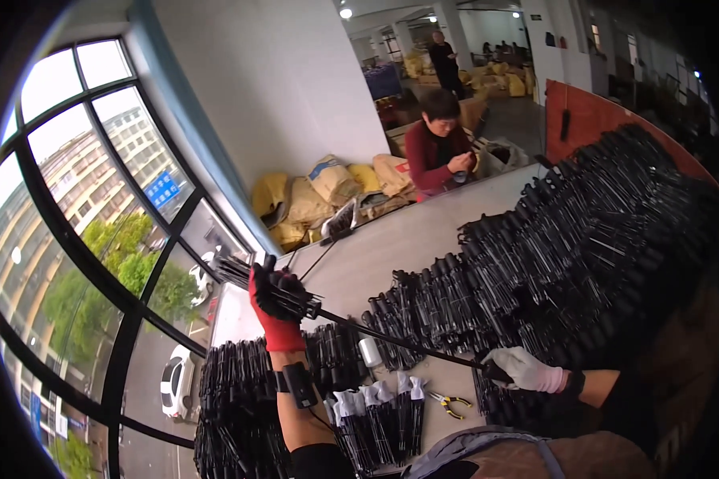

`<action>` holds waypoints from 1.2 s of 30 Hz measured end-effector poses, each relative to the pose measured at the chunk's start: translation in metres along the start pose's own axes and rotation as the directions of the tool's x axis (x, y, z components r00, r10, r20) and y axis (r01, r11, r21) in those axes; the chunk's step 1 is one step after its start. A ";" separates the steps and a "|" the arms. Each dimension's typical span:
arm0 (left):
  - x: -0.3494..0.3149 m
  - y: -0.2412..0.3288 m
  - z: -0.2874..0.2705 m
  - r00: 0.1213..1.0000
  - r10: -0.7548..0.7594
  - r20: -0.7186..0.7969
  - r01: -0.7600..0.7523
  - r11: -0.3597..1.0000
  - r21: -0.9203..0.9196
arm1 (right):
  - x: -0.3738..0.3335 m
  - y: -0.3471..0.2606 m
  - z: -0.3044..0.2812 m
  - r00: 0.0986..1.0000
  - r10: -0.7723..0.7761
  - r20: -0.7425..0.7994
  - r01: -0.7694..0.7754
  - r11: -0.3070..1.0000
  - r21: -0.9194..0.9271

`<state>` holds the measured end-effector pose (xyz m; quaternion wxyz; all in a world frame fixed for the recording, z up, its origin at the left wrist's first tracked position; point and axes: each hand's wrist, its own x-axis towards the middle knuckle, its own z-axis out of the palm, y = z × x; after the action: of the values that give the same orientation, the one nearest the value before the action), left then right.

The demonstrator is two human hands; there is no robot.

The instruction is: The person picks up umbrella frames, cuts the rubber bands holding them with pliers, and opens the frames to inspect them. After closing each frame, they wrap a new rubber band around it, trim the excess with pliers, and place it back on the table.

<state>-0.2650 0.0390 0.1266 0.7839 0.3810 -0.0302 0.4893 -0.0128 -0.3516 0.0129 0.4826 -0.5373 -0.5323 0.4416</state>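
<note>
My left hand (281, 299), in a red and black glove, is raised near the window and closed around the bunched ribs of a black folding umbrella frame (391, 342). Its long thin shaft slants down to the right. At the lower end my right hand (527, 370), in a whitish glove, grips the dark end of the shaft. Below the shaft lie several umbrella frames with white-wrapped tips (379, 415). A pair of yellow-handled pliers (450, 404) rests beside them. Near the left forearm stands a small white cylinder (370, 352).
Long piles of black umbrella frames (527, 271) cover the table's (423, 231) right side, with another stack (236, 391) at the left. Across the table a person (435, 152) in dark red works with their hands. Yellow sacks (331, 182) lie behind; a large window (96, 223) borders the left.
</note>
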 end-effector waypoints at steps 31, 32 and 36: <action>-0.092 -0.135 0.133 0.931 0.160 -0.327 0.003 0.895 0.446 | 0.150 -0.058 0.074 0.844 -0.519 -0.134 0.514 0.854 -0.075; -0.095 -0.139 0.135 0.920 0.194 -0.340 -0.018 0.888 0.459 | 0.148 -0.059 0.075 0.846 -0.519 -0.122 0.515 0.855 -0.059; -0.113 -0.143 0.133 0.914 0.241 -0.327 -0.056 0.872 0.486 | 0.154 -0.034 0.077 0.871 -0.485 -0.073 0.476 0.872 -0.115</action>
<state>-0.1679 -0.1617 0.0919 0.6191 0.4533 0.2101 0.6059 -0.0871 -0.1953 0.0417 0.5774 -0.4314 -0.6446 0.2548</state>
